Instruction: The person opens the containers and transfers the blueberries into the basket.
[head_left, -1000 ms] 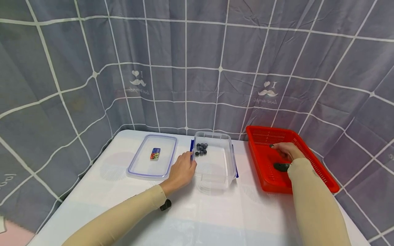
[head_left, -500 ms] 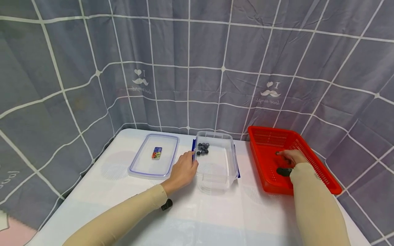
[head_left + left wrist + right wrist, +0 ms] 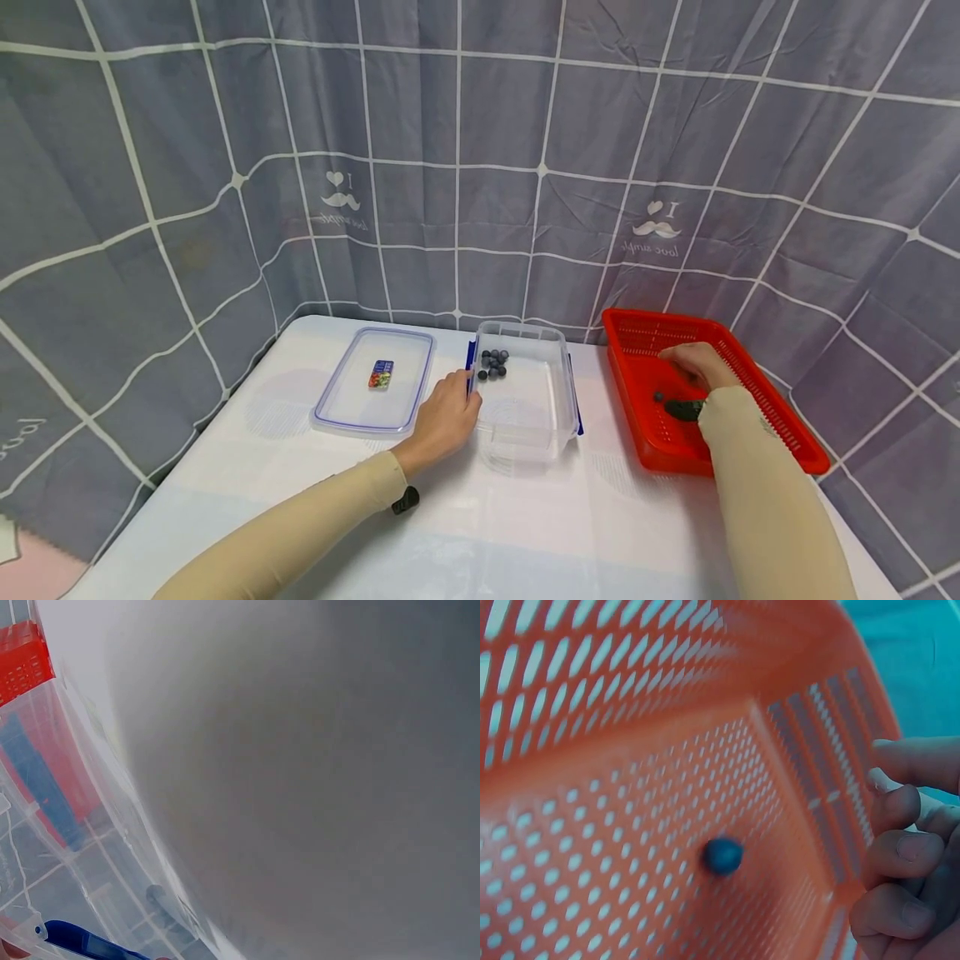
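A clear plastic food container (image 3: 528, 429) stands mid-table, with several blueberries (image 3: 493, 365) clustered by its left wall. My left hand (image 3: 446, 408) holds that wall at the blue latch (image 3: 470, 358); in the left wrist view a blue latch (image 3: 86, 941) shows with bits of fingers beside it. My right hand (image 3: 699, 364) is over the red basket (image 3: 626, 400), its fingers loosely bent. No berry shows between the fingertips. On the perforated basket floor lies one blueberry (image 3: 723, 856), left of and apart from the right hand (image 3: 907, 847) in the right wrist view.
Left of the container lies its clear lid (image 3: 341, 408), with a blue seal edge and a colourful label (image 3: 380, 375). A grey checked curtain (image 3: 495, 208) hangs behind and around the white table (image 3: 510, 533). The basket's raised rim surrounds my right hand.
My right hand had a blueberry at its fingertips, dipped lower in the basket, then rose. A blueberry now shows on the basket floor. My left hand stays at the container.
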The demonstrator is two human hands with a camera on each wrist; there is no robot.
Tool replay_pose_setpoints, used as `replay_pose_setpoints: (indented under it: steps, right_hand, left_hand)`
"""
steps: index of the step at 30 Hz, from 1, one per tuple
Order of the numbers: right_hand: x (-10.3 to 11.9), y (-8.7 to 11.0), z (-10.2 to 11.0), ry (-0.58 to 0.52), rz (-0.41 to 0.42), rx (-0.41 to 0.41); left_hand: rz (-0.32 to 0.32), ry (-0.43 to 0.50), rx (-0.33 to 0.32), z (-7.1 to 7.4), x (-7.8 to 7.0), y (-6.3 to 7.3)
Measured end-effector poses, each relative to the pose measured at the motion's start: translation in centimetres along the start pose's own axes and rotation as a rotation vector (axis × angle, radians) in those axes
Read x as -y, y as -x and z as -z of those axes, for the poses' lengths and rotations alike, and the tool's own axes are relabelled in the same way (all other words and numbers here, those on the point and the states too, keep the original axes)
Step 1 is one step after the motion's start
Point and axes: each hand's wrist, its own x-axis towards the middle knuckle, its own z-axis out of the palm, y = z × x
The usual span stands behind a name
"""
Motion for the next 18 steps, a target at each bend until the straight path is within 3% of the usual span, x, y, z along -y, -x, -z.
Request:
replay_pose_setpoints:
  steps: [9,18]
  right_hand:
    - [4.4,-0.7,-1.6,0.035,0.085,0.027]
    - [8.4,0.0,-3.4,0.019,0.145,0.055]
  left_hand:
    - [-0.009,0.006,-0.009,0.0,0.0,0.0]
    - [-0.011,0.009,-0.01,0.0,-0.1,0.1]
